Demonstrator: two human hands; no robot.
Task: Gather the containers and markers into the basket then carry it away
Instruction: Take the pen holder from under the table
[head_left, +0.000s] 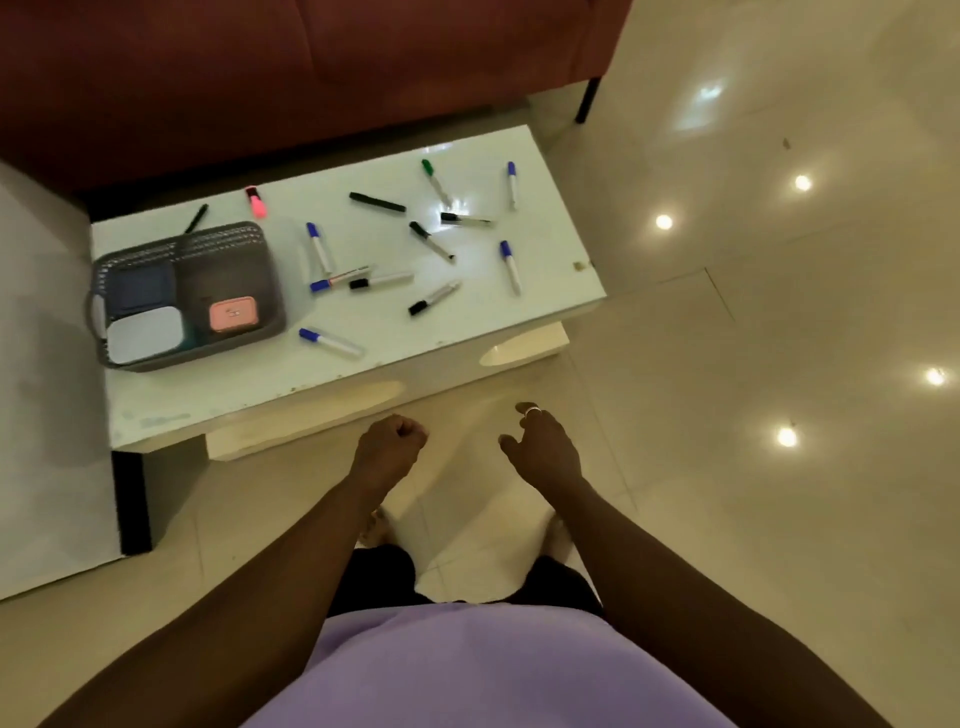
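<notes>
A grey plastic basket (270, 291) sits at the left end of a low white table (363, 364). Inside it lie a dark blue container (141, 288), a white container (145, 333) and a pink container (235, 314). Several markers are scattered over the tabletop to the right of the basket, among them a blue-capped marker (330, 342) nearest the front, a green-capped one (435, 179), a black marker (377, 202) and a pink highlighter (256, 202). My left hand (389, 449) hangs in a loose fist below the table's front edge. My right hand (540, 444) is beside it with fingers apart, empty.
A dark red sofa (311, 67) stands behind the table. A white panel with a black edge (52, 415) lies to the left. Glossy cream floor tiles (753, 364) stretch to the right, with ceiling lights reflected in them. My feet are on the floor below my hands.
</notes>
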